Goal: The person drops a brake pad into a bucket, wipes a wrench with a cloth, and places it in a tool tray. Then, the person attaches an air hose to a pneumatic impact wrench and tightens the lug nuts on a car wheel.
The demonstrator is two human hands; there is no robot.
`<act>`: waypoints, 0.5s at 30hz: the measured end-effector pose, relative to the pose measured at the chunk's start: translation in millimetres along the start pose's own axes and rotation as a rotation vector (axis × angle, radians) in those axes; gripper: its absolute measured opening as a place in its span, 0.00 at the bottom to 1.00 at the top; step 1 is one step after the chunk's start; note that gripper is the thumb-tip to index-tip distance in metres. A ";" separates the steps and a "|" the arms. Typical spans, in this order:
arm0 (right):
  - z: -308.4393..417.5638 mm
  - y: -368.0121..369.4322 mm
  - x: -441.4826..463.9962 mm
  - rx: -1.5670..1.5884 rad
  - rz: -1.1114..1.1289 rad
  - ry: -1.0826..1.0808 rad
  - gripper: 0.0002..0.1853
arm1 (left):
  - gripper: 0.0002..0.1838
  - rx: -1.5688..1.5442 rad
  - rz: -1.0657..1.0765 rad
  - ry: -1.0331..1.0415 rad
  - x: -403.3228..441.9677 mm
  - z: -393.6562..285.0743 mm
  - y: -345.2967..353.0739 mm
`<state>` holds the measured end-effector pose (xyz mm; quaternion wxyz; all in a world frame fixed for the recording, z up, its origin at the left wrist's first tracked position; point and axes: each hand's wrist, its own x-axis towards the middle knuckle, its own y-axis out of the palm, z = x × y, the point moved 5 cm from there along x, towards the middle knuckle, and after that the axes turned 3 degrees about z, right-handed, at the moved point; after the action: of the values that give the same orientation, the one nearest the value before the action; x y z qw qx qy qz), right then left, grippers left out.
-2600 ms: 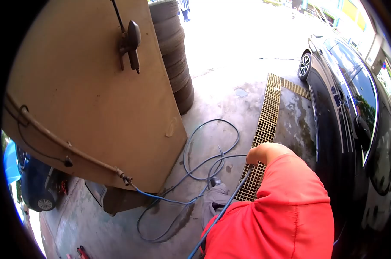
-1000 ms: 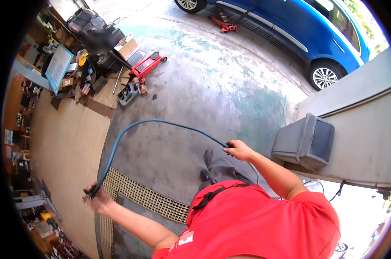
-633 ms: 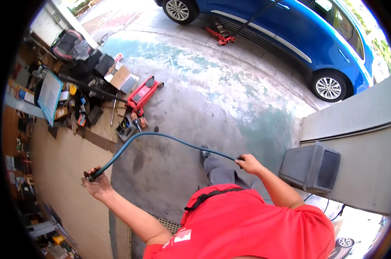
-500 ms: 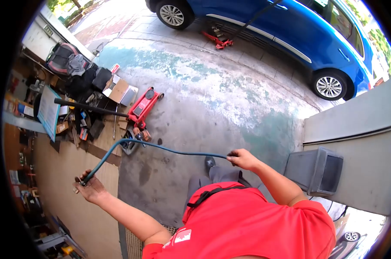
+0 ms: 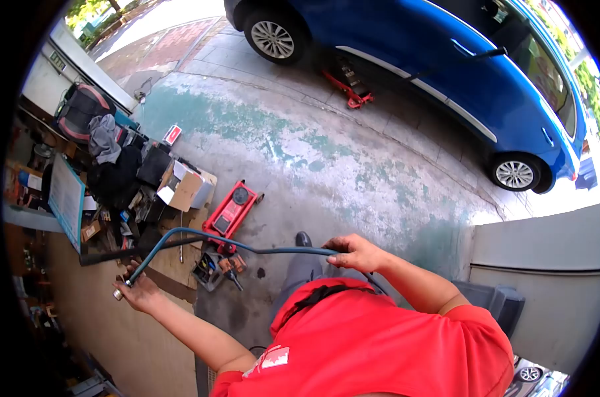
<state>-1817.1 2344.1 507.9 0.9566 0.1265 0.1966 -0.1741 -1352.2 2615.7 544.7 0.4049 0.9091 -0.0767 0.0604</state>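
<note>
L hand (image 5: 143,295), lower L of frame, pinches slim blue rubber hose (image 5: 281,251) nr silver metal fitting (image 5: 118,294). R hand (image 5: 354,254), centre, curls round it, prob. to bear slack.

Daylight flooded the floor (image 5: 379,159) ahead of the right hand (image 5: 355,254), burning white beyond it, with shadow under the car (image 5: 392,33). Left of the left hand (image 5: 142,294), clutter (image 5: 38,291) sank into dimness. Fisheye distortion bent the edges; corners went black.

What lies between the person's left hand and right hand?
In the head view, a bent stretch of blue hose spans from the left hand to the right hand.
</note>
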 end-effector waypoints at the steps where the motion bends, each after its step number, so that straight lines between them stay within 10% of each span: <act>1: 16.3 -12.9 18.9 -0.052 -0.016 -0.020 0.19 | 0.13 0.000 -0.018 -0.024 25.7 22.7 14.4; 15: 185.2 -242.8 286.1 0.092 -0.290 -0.086 0.16 | 0.21 0.004 0.148 0.017 260.2 294.1 258.8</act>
<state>-1601.9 1985.2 510.6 0.9221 0.1330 0.1636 -0.3243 -1131.7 2202.0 582.1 0.3982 0.9012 -0.1403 0.0981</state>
